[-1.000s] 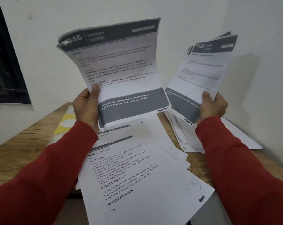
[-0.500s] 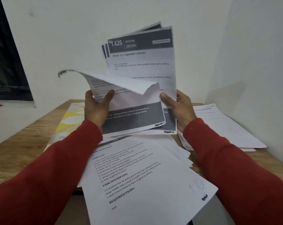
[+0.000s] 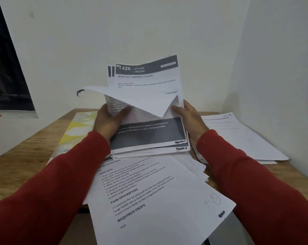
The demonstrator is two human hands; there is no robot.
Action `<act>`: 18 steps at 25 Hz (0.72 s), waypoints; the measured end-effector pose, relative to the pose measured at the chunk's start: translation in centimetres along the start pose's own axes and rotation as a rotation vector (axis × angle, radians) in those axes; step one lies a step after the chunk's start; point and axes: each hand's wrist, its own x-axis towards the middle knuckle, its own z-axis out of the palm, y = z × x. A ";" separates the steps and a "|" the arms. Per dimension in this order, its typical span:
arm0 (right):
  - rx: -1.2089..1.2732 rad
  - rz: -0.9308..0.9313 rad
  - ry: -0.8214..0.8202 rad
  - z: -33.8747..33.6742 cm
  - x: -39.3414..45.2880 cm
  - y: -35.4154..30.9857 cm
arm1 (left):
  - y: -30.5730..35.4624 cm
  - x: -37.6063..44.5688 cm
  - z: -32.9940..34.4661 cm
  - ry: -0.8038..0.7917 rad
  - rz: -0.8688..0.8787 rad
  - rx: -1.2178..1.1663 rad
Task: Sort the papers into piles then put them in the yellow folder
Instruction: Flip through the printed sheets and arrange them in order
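Observation:
I hold a stack of grey-banded printed sheets (image 3: 146, 80) upright above the table, its lower edge low over the desk. My left hand (image 3: 109, 121) grips the stack's left side, thumb on the front sheet. My right hand (image 3: 190, 119) grips the right side. The front sheet (image 3: 137, 101) has flopped forward, its top folded down over the stack. The sheet behind it reads "1426 KITCHEN". A pile of white text sheets (image 3: 149, 197) lies below my hands and overhangs the front edge. The yellow folder (image 3: 75, 128) lies flat at the left, partly hidden by my left arm.
Another pile of white papers (image 3: 238, 137) lies at the right by the corner wall. The wooden table (image 3: 26, 156) meets white walls behind and to the right. A dark window (image 3: 6, 68) is at the far left.
My two hands came together, joining the left-hand sheet with the right-hand sheets into one stack. The stack dropped lower, and the front sheet's top curled forward and down.

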 end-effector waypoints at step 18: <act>0.007 0.014 0.031 -0.4 -0.3 -0.5 | 0.4 -0.3 0.2 0.001 0.026 0.022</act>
